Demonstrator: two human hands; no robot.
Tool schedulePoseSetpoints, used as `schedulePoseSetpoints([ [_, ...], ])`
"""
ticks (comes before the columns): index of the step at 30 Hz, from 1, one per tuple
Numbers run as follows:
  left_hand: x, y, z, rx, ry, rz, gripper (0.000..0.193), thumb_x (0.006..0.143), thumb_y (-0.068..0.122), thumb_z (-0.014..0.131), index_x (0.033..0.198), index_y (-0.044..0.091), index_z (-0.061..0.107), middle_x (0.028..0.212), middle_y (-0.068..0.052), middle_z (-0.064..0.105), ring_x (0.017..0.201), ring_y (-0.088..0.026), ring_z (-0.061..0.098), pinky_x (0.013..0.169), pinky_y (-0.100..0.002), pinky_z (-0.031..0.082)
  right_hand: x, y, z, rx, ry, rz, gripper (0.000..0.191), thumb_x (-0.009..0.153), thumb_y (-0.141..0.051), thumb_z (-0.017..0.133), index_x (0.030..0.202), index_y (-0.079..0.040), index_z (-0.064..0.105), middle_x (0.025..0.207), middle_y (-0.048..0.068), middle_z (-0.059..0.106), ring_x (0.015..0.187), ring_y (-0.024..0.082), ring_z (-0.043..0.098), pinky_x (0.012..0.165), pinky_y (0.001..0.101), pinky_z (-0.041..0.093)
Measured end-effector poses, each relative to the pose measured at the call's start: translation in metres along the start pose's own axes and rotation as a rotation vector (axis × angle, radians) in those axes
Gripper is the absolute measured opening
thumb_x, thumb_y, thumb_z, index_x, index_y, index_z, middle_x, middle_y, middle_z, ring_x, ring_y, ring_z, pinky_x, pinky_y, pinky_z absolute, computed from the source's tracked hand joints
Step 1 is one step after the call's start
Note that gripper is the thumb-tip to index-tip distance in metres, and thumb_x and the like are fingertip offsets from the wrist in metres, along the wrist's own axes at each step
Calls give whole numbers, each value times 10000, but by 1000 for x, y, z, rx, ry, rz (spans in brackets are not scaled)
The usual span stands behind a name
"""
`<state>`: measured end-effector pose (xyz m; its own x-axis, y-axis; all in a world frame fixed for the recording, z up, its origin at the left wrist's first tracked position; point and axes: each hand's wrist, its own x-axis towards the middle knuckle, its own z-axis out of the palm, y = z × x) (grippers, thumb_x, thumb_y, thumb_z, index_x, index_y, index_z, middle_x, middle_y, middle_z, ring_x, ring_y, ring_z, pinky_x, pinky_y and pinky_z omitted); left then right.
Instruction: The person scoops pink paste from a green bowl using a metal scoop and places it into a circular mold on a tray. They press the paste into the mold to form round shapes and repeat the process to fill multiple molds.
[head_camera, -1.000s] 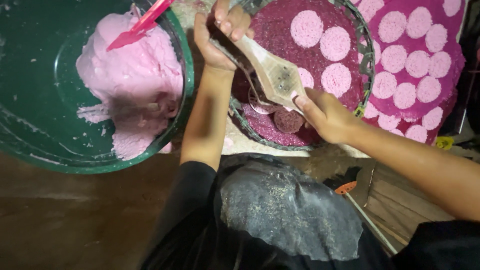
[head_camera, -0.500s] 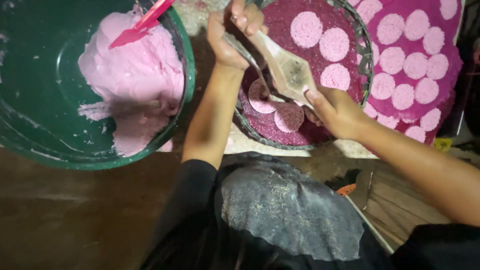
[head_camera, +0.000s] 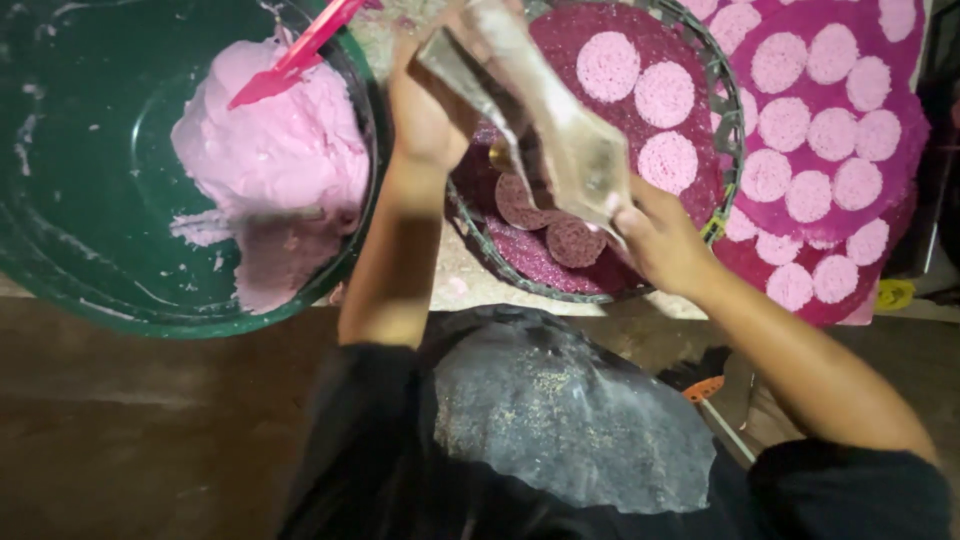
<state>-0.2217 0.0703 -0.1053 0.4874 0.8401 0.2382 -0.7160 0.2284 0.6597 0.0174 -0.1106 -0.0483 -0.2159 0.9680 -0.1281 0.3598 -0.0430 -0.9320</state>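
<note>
Both hands hold a pale, flat, hinged press tool (head_camera: 575, 150) tilted above a round maroon tray (head_camera: 530, 262). My left hand (head_camera: 428, 105) grips its upper end near the top edge of the view. My right hand (head_camera: 652, 235) grips its lower end over the tray's near side. Round pink dough discs (head_camera: 665, 95) lie on the tray's far part. Two darker, shaded discs (head_camera: 572, 240) lie under the tool. A small metal piece pokes out below the tool; I cannot tell what it is.
A large green basin (head_camera: 70, 240) at left holds a mound of pink dough (head_camera: 275, 150) with a red spatula (head_camera: 290, 60) stuck in it. A second maroon tray (head_camera: 905, 205) with several pink discs sits at right. A dusty dark apron (head_camera: 560, 420) covers my lap.
Both hands have raised the press tool up and away from the tray. Two fresh discs now show on the tray's near side where the tool was.
</note>
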Motion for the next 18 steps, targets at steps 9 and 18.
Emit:
schedulePoseSetpoints([
  [9, -76, -33, 14, 1424, -368, -256, 1168, 670, 207, 896, 1589, 69, 189, 1502, -228, 388, 1383, -406, 337, 1140, -530, 276, -46, 9, -17, 355, 342, -205, 741, 1009, -705, 559, 1357, -53, 517, 1141, 29, 577, 867, 130, 606, 717, 306, 521],
  [18, -61, -36, -11, 1258, -317, -176, 1142, 733, 287, 928, 1604, 36, 233, 1555, -251, 409, 1419, -434, 359, 1184, -524, 283, -78, 41, -18, 695, 446, -152, 766, 975, -709, 653, 1395, -96, 468, 1186, 55, 575, 952, 177, 608, 760, 352, 523],
])
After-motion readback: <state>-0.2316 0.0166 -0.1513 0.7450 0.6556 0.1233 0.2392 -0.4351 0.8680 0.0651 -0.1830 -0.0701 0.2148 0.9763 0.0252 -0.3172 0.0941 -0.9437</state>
